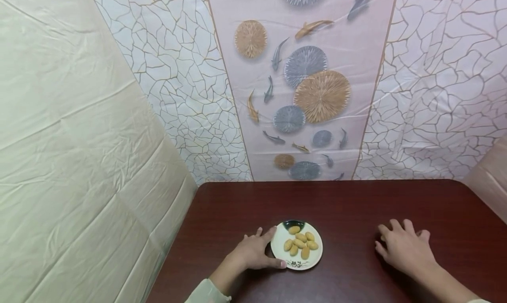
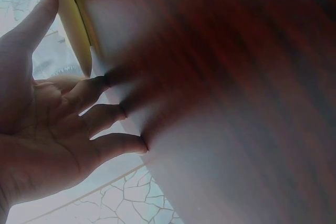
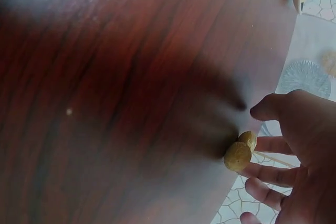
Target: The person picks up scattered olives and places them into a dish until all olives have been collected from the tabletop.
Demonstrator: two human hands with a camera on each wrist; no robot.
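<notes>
A round white plate (image 1: 280, 253) with a dark green patch and a floral print carries several small yellow-brown oval, nut-like pieces (image 1: 299, 243). My left hand (image 1: 253, 250) rests at the plate's left edge, thumb and index finger spread along the rim (image 2: 76, 24); its other fingers extend toward the table. Farther right, my right hand (image 1: 408, 250) is low over the table. In the right wrist view, two similar oval pieces (image 3: 237, 156) lie together by its fingertips. The thumb (image 3: 265, 107) stands apart from them, and I cannot tell how firmly the fingers touch them.
The dark red-brown wooden table (image 1: 344, 206) has rounded far corners. Behind it hangs a patterned cloth (image 1: 301, 162) with fish and round motifs; a pale creased cloth (image 1: 99, 162) runs along the left side. A tiny light speck (image 3: 69, 112) shows on the tabletop.
</notes>
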